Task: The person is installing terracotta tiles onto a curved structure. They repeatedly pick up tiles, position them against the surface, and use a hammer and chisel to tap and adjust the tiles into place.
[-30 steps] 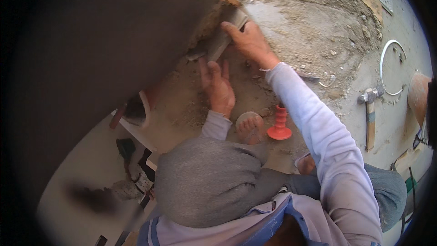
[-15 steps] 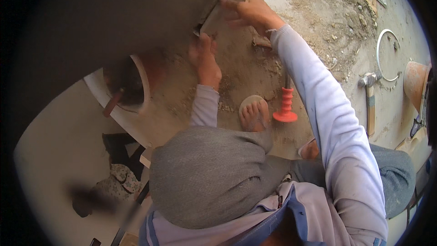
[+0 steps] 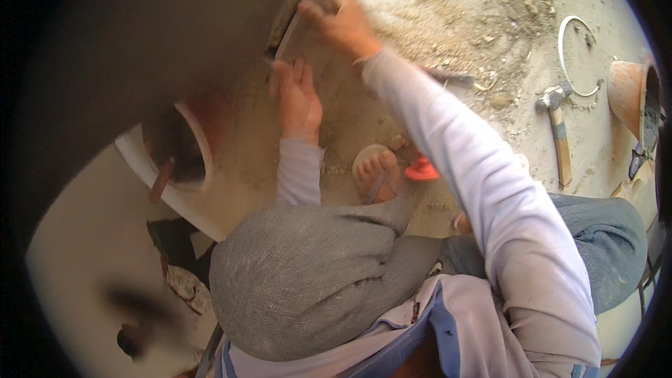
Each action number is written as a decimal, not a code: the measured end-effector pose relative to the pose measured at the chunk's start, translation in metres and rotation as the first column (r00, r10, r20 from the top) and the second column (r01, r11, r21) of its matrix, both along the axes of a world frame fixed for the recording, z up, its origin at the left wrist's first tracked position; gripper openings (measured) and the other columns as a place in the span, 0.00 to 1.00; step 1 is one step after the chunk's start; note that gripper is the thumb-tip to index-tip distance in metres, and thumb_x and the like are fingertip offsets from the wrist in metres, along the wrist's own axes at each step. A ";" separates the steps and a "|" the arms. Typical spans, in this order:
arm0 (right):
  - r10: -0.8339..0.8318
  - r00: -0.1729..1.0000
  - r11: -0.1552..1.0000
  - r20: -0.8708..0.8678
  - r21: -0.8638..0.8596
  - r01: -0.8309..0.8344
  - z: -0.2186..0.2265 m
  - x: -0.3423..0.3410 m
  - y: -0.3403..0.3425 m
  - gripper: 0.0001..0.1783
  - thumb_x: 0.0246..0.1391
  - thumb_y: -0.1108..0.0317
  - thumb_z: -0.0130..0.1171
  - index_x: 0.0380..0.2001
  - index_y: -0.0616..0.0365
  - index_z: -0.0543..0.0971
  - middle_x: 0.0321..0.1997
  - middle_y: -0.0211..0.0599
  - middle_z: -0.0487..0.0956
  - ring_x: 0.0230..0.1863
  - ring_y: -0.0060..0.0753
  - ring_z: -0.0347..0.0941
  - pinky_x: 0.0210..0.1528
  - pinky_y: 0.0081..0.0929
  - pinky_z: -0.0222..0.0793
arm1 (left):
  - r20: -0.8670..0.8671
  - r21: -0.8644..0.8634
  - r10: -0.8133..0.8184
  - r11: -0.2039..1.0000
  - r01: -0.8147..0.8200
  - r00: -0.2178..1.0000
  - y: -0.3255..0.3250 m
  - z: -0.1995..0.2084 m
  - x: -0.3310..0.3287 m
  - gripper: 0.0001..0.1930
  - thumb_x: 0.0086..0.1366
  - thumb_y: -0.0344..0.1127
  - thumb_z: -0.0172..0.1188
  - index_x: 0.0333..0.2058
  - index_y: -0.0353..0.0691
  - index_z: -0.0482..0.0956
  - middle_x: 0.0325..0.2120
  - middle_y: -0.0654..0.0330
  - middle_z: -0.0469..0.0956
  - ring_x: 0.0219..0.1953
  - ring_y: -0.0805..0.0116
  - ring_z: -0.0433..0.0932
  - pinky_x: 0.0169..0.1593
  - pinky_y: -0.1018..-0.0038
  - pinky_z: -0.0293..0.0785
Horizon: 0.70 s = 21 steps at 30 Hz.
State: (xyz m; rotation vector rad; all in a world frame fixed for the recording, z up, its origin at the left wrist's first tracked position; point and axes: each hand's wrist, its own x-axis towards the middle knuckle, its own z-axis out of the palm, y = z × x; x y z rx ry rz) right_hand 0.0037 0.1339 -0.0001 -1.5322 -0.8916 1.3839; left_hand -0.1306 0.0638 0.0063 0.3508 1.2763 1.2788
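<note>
A pale flat slab, tile-like (image 3: 299,28), stands on edge along a dark gap at the upper middle. My right hand (image 3: 343,26) grips its far part, thumb and fingers at the edge. Below it, my left hand (image 3: 301,101) is raised with fingers stretched out, the tips at the slab's near end; whether they bear weight on it I cannot tell. By my foot lies a red-gripped hand tool (image 3: 422,169), partly covered by my right forearm. A large dark blurred shape hides whatever is left of the slab.
Rubble and sand (image 3: 462,7) spread across the far ground. To the right lie a hammer (image 3: 558,126) and a white hoop (image 3: 562,49), beside a mortar bucket (image 3: 625,94) and a trowel (image 3: 636,159). On the left is another bucket (image 3: 204,143) with a handle (image 3: 162,180) sticking out.
The whole view has shifted slightly. My right hand has come nearer my left along the slab, and my right forearm now covers more of the red-gripped tool. My left fingers look straighter.
</note>
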 end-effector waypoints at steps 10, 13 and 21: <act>-0.115 0.993 0.993 -0.003 -0.037 0.115 0.016 -0.010 -0.010 0.49 0.50 0.55 0.63 0.63 0.77 0.51 0.50 0.64 0.74 0.55 0.57 0.71 0.57 0.35 0.65 | -0.053 0.045 0.050 0.998 -0.048 0.997 -0.001 0.004 0.010 0.25 0.69 0.46 0.51 0.54 0.30 0.62 0.52 0.53 0.68 0.54 0.63 0.69 0.60 0.70 0.69; -0.093 0.995 0.994 -0.028 -0.059 0.091 0.023 -0.006 -0.008 0.49 0.49 0.57 0.63 0.63 0.77 0.51 0.49 0.65 0.75 0.54 0.59 0.71 0.56 0.37 0.66 | -0.184 -0.012 0.067 0.997 -0.071 0.981 -0.001 -0.002 0.008 0.25 0.68 0.46 0.53 0.53 0.30 0.64 0.52 0.53 0.68 0.54 0.63 0.70 0.58 0.71 0.71; -0.103 0.993 0.989 -0.062 -0.111 0.096 0.023 -0.003 -0.004 0.46 0.46 0.59 0.63 0.61 0.76 0.55 0.45 0.68 0.75 0.52 0.61 0.72 0.55 0.39 0.66 | 0.069 -0.030 0.106 0.994 -0.104 0.992 0.010 0.014 0.010 0.21 0.67 0.39 0.56 0.50 0.27 0.66 0.48 0.51 0.72 0.52 0.64 0.73 0.58 0.72 0.72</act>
